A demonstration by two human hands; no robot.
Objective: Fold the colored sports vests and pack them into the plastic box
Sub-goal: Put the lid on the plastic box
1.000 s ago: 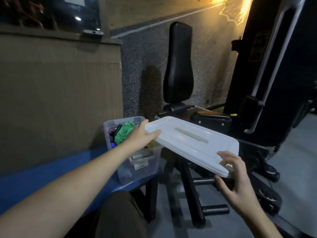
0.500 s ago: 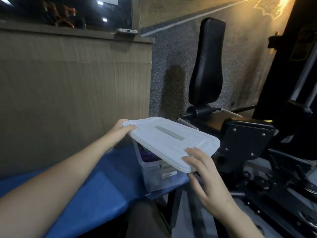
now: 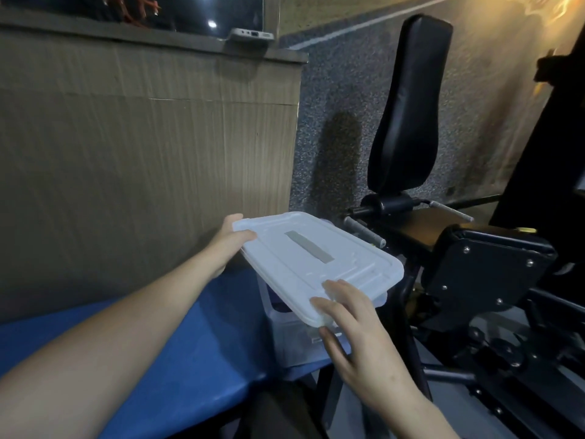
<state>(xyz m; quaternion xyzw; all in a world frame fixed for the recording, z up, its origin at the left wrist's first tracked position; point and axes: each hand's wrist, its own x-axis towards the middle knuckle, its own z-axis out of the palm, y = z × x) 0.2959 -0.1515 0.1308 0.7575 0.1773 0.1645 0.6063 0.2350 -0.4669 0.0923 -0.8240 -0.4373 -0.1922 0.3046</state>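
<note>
Head view: both hands hold a white lid point(image 3: 316, 264) over the clear plastic box point(image 3: 294, 337), which stands at the end of a blue bench point(image 3: 190, 359). The left hand point(image 3: 229, 245) grips the lid's far left corner, thumb curled over the top edge and the other fingers hidden beneath it. The right hand point(image 3: 351, 327) takes the near right corner: its fingers point(image 3: 340, 288) lie loosely bent on top of the lid, while the thumb point(image 3: 329, 342) sits below the rim, so the edge is pinched between them. The lid is tilted, its near corner lower, and it covers most of the box (whether it touches the rim anywhere cannot be told). A grey strip point(image 3: 308, 247) runs along the lid's middle. The box contents are hidden apart from a dark patch under the lid's near edge. Behind stands a wood-panel wall point(image 3: 142, 153) with a phone point(image 3: 251, 34) on its ledge; to the right is a black gym machine point(image 3: 474, 264) with an upright back pad point(image 3: 408, 103).
</note>
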